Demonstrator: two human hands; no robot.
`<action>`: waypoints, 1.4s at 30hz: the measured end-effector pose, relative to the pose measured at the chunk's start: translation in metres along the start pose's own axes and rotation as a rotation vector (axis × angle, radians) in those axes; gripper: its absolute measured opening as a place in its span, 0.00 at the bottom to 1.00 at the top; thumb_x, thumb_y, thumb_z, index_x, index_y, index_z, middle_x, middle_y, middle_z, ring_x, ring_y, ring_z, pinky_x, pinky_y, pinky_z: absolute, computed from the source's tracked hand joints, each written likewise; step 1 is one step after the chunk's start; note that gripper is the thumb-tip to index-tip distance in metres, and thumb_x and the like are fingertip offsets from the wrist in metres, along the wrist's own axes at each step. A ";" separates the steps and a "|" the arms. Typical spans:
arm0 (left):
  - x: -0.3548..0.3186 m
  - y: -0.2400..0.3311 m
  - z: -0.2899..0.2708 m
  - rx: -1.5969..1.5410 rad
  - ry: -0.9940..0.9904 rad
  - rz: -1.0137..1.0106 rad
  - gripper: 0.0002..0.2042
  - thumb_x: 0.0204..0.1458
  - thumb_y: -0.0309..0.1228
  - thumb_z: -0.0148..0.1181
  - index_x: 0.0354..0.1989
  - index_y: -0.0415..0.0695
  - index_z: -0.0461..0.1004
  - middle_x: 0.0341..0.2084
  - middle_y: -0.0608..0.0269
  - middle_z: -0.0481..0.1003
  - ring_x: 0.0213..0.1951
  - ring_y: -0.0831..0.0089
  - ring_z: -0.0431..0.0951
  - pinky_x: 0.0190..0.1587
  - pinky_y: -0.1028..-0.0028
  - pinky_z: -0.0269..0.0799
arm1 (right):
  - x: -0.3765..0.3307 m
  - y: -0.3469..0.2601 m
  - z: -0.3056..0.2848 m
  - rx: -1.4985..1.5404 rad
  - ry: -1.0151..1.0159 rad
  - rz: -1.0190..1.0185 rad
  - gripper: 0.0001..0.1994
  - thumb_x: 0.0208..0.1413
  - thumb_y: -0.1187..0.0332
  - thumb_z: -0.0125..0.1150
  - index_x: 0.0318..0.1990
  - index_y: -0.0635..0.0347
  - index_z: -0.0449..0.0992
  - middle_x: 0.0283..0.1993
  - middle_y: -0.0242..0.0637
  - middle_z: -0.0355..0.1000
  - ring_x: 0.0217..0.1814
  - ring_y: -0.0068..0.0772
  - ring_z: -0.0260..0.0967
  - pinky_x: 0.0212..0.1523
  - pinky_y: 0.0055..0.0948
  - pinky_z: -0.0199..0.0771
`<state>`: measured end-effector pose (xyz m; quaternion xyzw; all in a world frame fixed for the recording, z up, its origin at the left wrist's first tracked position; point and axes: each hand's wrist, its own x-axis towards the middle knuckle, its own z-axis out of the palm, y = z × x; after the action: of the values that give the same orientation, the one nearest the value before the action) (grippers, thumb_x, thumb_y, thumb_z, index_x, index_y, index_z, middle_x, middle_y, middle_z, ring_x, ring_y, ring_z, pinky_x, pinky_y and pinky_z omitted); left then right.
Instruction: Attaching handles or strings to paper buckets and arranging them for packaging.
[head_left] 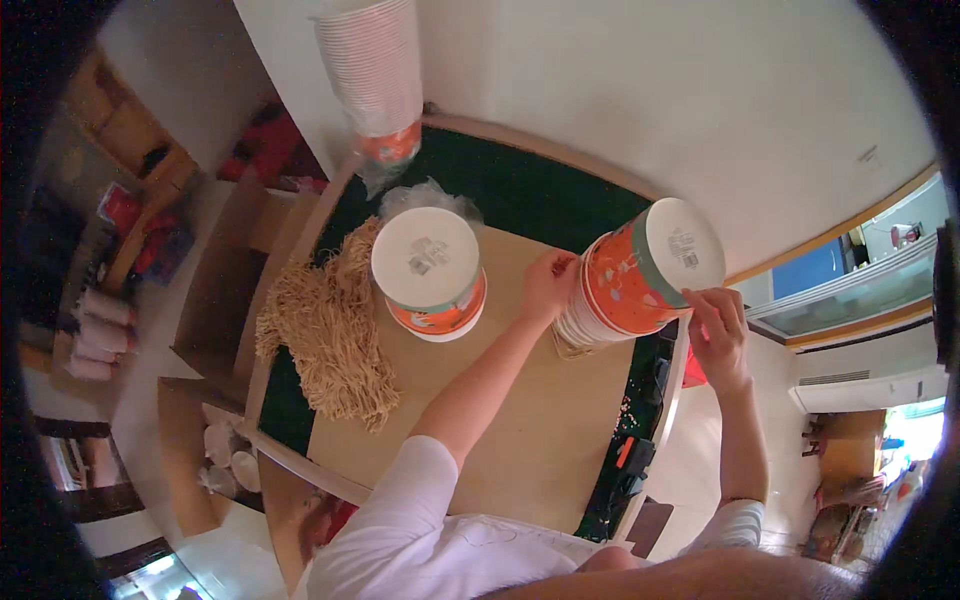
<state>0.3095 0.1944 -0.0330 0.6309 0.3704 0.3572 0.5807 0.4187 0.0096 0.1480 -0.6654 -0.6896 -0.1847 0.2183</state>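
Note:
An upside-down stack of orange paper buckets (622, 282) with white rims leans on the right of the table, its pale round base turned up. Against the left side of that stack is my left hand (550, 287), its fingers curled in; a small dark-red bit shows at the fingertips, too small to name. My right hand (718, 330) is at the right edge of the top bucket's base, thumb and fingers pinched together. What the pinch holds is too fine to make out. Left of my left hand stands a shorter upside-down stack of the same buckets (426, 258).
Beside the shorter stack lies a heap of tan shredded paper (335, 330). A tall bagged stack of white-rimmed buckets (372, 75) rises at the table's far left corner. Black and orange tools (632, 455) lie along the right edge. Open cardboard boxes (225, 285) stand left of the table.

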 end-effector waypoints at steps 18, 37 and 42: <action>-0.151 -0.079 -0.104 0.001 0.074 0.038 0.06 0.51 0.25 0.56 0.38 0.43 0.70 0.27 0.67 0.69 0.29 0.81 0.70 0.30 0.80 0.67 | -0.006 -0.034 0.008 0.052 0.028 0.180 0.26 0.33 0.86 0.51 0.47 0.61 0.72 0.43 0.42 0.69 0.46 0.47 0.65 0.45 0.39 0.68; -0.036 -0.072 -0.279 -0.065 0.237 -0.504 0.06 0.51 0.29 0.56 0.36 0.43 0.70 0.23 0.69 0.71 0.23 0.80 0.69 0.26 0.79 0.68 | 0.006 -0.138 0.272 1.215 -0.055 1.193 0.09 0.51 0.68 0.60 0.37 0.64 0.76 0.30 0.35 0.75 0.32 0.22 0.69 0.34 0.25 0.70; -0.030 -0.074 -0.285 -0.229 0.284 -0.542 0.06 0.51 0.29 0.56 0.37 0.44 0.71 0.24 0.68 0.72 0.25 0.80 0.71 0.26 0.77 0.69 | 0.013 -0.134 0.277 1.206 -0.022 1.219 0.12 0.50 0.63 0.61 0.34 0.64 0.76 0.28 0.36 0.74 0.30 0.23 0.70 0.32 0.26 0.70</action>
<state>0.0399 0.3049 -0.0869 0.3839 0.5595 0.3132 0.6644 0.2696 0.1652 -0.0717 -0.6917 -0.1937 0.3697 0.5893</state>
